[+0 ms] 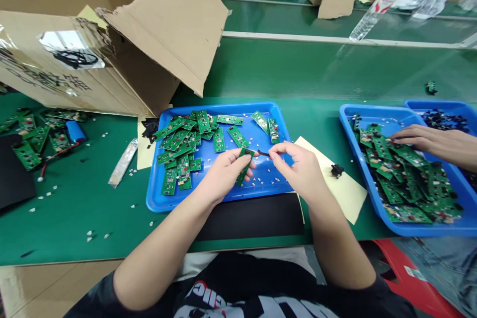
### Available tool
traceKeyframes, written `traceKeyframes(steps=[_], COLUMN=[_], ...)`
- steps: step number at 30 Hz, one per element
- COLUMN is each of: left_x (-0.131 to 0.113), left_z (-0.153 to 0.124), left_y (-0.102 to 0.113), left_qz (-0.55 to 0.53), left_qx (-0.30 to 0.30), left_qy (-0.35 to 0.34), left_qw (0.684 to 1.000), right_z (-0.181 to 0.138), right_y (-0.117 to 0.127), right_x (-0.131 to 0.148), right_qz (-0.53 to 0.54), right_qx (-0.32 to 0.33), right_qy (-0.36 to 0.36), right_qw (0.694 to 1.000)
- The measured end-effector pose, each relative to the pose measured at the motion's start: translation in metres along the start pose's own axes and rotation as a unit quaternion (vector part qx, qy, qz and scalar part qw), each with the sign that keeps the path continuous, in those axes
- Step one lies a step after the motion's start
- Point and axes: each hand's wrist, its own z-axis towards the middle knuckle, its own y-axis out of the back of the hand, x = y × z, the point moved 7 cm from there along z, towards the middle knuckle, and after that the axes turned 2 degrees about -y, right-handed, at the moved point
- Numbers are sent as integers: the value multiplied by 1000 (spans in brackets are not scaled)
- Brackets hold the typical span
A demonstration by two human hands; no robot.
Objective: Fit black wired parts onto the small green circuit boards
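My left hand (223, 171) is closed on a small green circuit board (244, 165), held above the near edge of a blue tray (154, 194). My right hand (298, 166) pinches a thin dark strip (263, 153) that reaches to the top of that board. Several more green boards (186, 141) lie scattered in the tray's left and far parts, with small white bits (261, 179) loose on its floor.
A big open cardboard box (112, 35) stands at the back left. More boards and a blue battery (75, 131) lie at far left. Another person's hand (428, 140) reaches into a second blue tray (354, 159) of boards at right. A black mat (253, 218) lies near me.
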Motion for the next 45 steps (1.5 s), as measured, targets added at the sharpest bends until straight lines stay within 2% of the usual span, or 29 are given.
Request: traceKeyframes(steps=[3,6,8,10,14,17,19,23,29,38,45], left_x=[-5,-14,-16,-17,-14,-7,-4,0,3,4,2], left_z=[0,-2,-2,-2,-1,0,-1,-1,-2,0,1], left_y=[1,2,2,8,19,11,6,-3,-8,-9,-6], left_qz=[19,100,144,154,35,-65,-90,-93,-89,-73,-33], left_qx=[-11,-16,-9,-26,-61,-23,-9,9,22,29,1], left_qy=[-17,-65,-73,-67,-38,1,10,15,27,-12,-55], left_qw=[1000,993,987,985,997,998,996,996,995,997,998], right_z=[-1,-2,-1,0,0,-1,-3,-5,-6,-8,-10], right_y=[-3,-7,-7,-2,14,2,-9,-21,-22,-21,-23], right_x=[-3,-5,-3,-1,5,18,25,28,30,38,41], right_qz=[21,32,30,23,6,16,11,-41,-115,-150,-188], right_qx=[19,31,40,21,-57,-14,16,10,-24,-57,-70], right_qy=[-21,-40,-30,-16,13,74,109,136,165,185,195], right_qw=[999,998,998,999,998,997,994,990,979,970,960])
